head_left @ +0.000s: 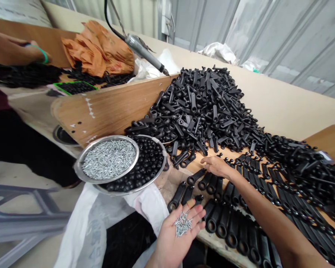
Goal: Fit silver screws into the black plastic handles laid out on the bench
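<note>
My left hand (178,232) is palm up in front of the table edge, with a small heap of silver screws (183,224) lying in it. A bandage is wrapped round one of its fingertips. Across the rows reaches my right hand (216,166), its fingers drawn together over the near end of the laid-out black crank handles (231,227). Whatever is between those fingertips is too small to make out. One black handle (195,176) lies just below them. To the left, a metal bowl of screws (108,159) rests partly on a wider bowl of black round knobs (145,163).
A large pile of black handles (203,100) covers the back of the table beside a wooden divider (111,104). Above it hangs a power screwdriver (146,54). Beyond the divider are an orange bag (100,48) and a co-worker's hand (19,48). A plastic stool (25,208) stands left.
</note>
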Tool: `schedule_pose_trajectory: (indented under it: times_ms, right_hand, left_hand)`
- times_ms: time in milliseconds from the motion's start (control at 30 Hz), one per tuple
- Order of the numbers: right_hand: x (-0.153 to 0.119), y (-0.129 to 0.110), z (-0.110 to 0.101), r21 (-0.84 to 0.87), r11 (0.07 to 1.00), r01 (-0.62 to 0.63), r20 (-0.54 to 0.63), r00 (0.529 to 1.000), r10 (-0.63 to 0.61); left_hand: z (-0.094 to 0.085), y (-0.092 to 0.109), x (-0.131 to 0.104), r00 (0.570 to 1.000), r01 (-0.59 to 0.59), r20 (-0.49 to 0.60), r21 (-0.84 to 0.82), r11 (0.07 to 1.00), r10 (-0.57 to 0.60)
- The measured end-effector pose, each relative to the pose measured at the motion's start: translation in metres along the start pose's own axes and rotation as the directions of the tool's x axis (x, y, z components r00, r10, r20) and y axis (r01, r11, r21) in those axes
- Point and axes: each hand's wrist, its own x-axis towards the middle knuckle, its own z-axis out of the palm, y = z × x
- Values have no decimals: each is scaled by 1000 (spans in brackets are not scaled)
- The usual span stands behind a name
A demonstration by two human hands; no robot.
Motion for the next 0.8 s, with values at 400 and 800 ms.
schedule_pose_trajectory:
  times_ms: [400, 800]
  right_hand:
    - [-138, -53, 21, 100, 849, 519, -290, 832, -474]
    - [-234, -46, 96, 20, 927, 374, -408, 850, -334]
  left_hand:
    - [8, -27, -1, 993, 88, 84, -59, 994, -82]
    - [11, -99, -5, 955, 291, -61, 34, 956, -289]
